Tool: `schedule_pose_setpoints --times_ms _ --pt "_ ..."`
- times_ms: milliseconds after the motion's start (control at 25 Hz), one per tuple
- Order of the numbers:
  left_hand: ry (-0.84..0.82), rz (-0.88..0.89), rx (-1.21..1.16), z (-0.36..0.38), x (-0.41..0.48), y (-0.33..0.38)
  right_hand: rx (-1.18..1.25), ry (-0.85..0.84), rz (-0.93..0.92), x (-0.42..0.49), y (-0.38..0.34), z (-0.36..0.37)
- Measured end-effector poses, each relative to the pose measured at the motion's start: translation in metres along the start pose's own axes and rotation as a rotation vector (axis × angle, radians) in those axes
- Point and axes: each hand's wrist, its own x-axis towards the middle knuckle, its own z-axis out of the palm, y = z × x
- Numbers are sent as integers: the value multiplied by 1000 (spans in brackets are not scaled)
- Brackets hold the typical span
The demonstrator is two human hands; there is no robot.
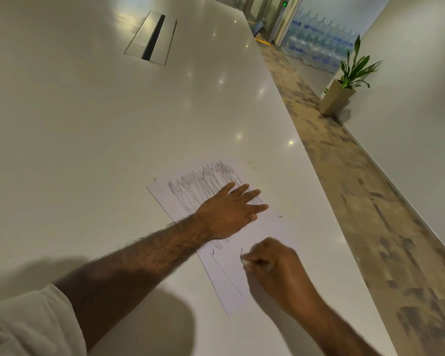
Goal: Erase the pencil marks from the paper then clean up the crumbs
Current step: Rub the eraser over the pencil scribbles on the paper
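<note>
On table (113,124), 6 o'clock, paper (229,258) lies under flat, spread left hand (226,214). Right hand (275,265), 5 o'clock, pinches a blurry white eraser (246,260), probably. Erasing step; marks (203,183) cover paper's 12 o'clock end, so next rubbing should go there.

Open surface of the glossy white table (88,124) stretches left of and beyond the white paper sheet scribbled with grey pencil (190,194). The only feature there is a flush rectangular metal hatch (149,38), well apart. The left hand (226,214) lies flat on the sheet's middle, its forearm barring the near-left approach. The right hand (272,265), curled on a small white eraser (245,262), covers the sheet's near right part. A band of bare paper separates the two hands. Right of the sheet, a narrow table strip with dark crumbs (280,216) runs to the edge.
</note>
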Motion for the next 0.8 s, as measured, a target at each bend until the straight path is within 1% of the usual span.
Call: schedule_pose_setpoints --times_ms 80,120,200,280,360,440,480,520,640,680,720,760,800 --pt "1 1 11 -1 -1 0 48 -114 -46 -3 -2 -12" --pt "0 -2 12 -1 0 0 74 -97 -31 13 5 -19" --pt "-4 -5 -12 -2 0 1 98 37 56 46 11 -28" --pt "9 -13 -8 -2 -1 3 83 101 83 53 10 -20" --pt "11 -6 -1 -1 -1 3 35 34 25 25 6 -7" --pt "14 2 -1 0 -1 2 24 -148 -24 -2 -2 -12" --pt "13 -3 -4 0 -1 2 37 -217 -27 1 -3 -19" --pt "12 -6 -7 0 -1 2 61 -229 -22 15 -1 -26" --pt "14 -3 -8 0 0 3 9 -73 58 60 3 -34" --pt "15 -7 -3 1 -1 4 -20 -45 55 62 0 -29" --pt "13 -8 -2 0 0 4 -50 -45 37 54 -2 -24" --pt "6 -9 -6 -1 0 3 -77 -85 4 40 -6 -21" --pt "-4 -9 -13 -2 0 3 -86 -161 -22 25 -10 -21"
